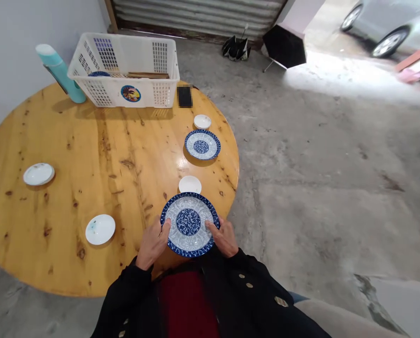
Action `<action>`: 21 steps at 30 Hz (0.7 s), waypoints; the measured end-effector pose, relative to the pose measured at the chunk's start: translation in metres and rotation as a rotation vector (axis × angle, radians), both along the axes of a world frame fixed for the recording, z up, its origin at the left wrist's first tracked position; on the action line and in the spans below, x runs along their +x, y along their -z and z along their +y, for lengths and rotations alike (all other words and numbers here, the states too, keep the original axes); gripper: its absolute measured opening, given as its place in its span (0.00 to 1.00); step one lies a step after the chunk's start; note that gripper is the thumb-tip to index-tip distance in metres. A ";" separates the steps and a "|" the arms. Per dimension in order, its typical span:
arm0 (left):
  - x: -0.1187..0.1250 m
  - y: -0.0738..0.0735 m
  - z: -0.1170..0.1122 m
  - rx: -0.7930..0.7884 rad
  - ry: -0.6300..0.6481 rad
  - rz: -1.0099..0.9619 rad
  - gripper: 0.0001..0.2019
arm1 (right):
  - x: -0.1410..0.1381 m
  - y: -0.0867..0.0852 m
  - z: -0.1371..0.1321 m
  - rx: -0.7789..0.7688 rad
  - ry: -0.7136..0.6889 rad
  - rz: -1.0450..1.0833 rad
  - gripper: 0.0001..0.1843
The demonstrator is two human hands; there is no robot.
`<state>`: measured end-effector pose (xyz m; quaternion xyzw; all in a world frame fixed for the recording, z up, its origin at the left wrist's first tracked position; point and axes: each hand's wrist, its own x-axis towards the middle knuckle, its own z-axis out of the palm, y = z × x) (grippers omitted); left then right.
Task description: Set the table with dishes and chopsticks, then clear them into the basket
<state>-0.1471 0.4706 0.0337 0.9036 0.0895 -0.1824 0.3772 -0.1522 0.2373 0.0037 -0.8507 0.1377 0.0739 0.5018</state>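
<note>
Head camera: a person at a round pine table, hands drawn in close to the body, black sleeves (128, 287) with brass buttons reaching forward.

Left hand (153, 243): wrist low and angled inward, thumb (166, 228) pressed on the near-left face of the plate, other fingers out of sight beneath it.

Right hand (224, 237): mirrors the left, thumb (210, 227) laid on the plate's right side, remaining fingers curled under the rim and hidden.

Grip: both hands pinch the plate between thumbs and hidden fingers, one at each side.

Plate: blue-and-white patterned porcelain plate (189, 224), held level over the table's near edge; contact with the wood cannot be told.

Table (100, 155): a small white saucer (190, 185) sits just beyond the plate, with a matching blue-and-white plate (202, 144) and a small white dish (202, 121) farther along. Two white saucers (38, 174) (100, 229) lie to the left.

Far edge: white plastic basket (123, 70), teal flask (60, 72), pixelated dark rectangle (184, 96).

Beyond: concrete floor (319, 188), black umbrella (283, 46), parked car (375, 28).
</note>
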 end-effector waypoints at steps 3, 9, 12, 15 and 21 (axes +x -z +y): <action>0.024 -0.006 -0.032 -0.047 -0.035 0.005 0.14 | 0.032 -0.003 -0.033 -0.022 -0.018 -0.034 0.20; 0.078 -0.013 -0.120 -0.187 -0.242 0.000 0.13 | 0.128 -0.002 -0.117 -0.024 -0.147 -0.073 0.18; 0.106 -0.012 -0.164 -0.236 -0.350 -0.017 0.11 | 0.176 -0.001 -0.153 -0.014 -0.226 -0.082 0.20; 0.135 -0.009 -0.196 -0.263 -0.414 -0.040 0.10 | 0.217 0.001 -0.181 -0.026 -0.277 -0.079 0.21; 0.190 0.004 -0.220 -0.336 -0.493 -0.047 0.11 | 0.290 0.008 -0.200 -0.116 -0.335 -0.124 0.21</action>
